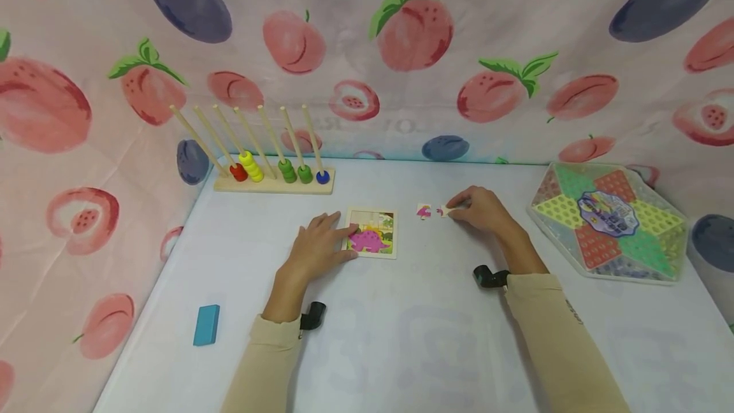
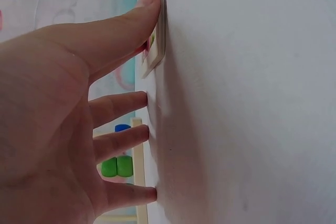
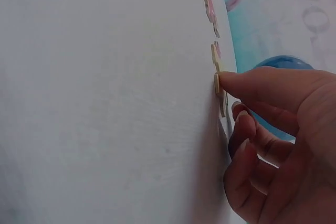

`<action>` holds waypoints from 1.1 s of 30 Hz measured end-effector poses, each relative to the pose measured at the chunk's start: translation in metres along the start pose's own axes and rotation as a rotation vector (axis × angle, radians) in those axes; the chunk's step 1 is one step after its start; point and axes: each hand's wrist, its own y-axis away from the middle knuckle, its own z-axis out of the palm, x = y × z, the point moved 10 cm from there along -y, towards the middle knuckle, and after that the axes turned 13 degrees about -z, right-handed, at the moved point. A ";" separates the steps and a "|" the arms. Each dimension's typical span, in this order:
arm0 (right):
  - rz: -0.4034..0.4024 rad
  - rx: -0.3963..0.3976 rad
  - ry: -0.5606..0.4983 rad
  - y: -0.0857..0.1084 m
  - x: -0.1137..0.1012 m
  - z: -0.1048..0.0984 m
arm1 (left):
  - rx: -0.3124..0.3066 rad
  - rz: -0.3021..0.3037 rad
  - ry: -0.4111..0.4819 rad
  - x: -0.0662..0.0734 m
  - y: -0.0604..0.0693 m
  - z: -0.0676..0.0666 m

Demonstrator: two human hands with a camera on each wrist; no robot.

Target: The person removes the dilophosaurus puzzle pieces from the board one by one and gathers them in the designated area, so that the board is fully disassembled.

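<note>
A square picture puzzle [image 1: 395, 234] with a pink dinosaur lies flat on the white table. My left hand [image 1: 316, 245] rests at its left side with fingers spread; the thumb and index finger touch the puzzle. In the left wrist view the thumb [image 2: 149, 3] lies against the puzzle's edge [image 2: 161, 30], and the other fingertips reach the table. To the right, my right hand [image 1: 480, 210] pinches a small puzzle piece [image 1: 443, 211] at the tabletop, partly hidden by the fingers. Another loose pink-printed piece [image 1: 424, 211] lies just left of it, apart from the puzzle.
A wooden peg stand [image 1: 274, 188] with coloured beads stands at the back left. A blue block [image 1: 206, 325] lies at the front left. A clear hexagonal case [image 1: 608, 214] with coloured pegboard panels sits at the right. Fruit-printed cloth [image 1: 401, 113] hangs behind the table.
</note>
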 end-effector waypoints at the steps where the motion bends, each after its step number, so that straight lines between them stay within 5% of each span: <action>1: -0.008 0.001 0.002 0.001 -0.002 0.000 | 0.002 0.000 0.000 0.000 0.000 0.000; 11: -0.050 0.005 0.032 -0.002 -0.020 -0.002 | 0.004 -0.009 -0.002 -0.001 -0.001 0.001; 19: -0.179 -0.010 0.037 -0.013 -0.056 0.004 | -0.001 -0.006 -0.008 -0.001 -0.003 0.000; 26: -0.298 -0.086 0.010 -0.022 -0.099 0.028 | 0.003 -0.005 -0.021 -0.001 -0.003 0.001; 33: -0.365 -0.166 0.100 -0.027 -0.125 0.058 | -0.008 -0.008 -0.015 -0.002 -0.003 0.002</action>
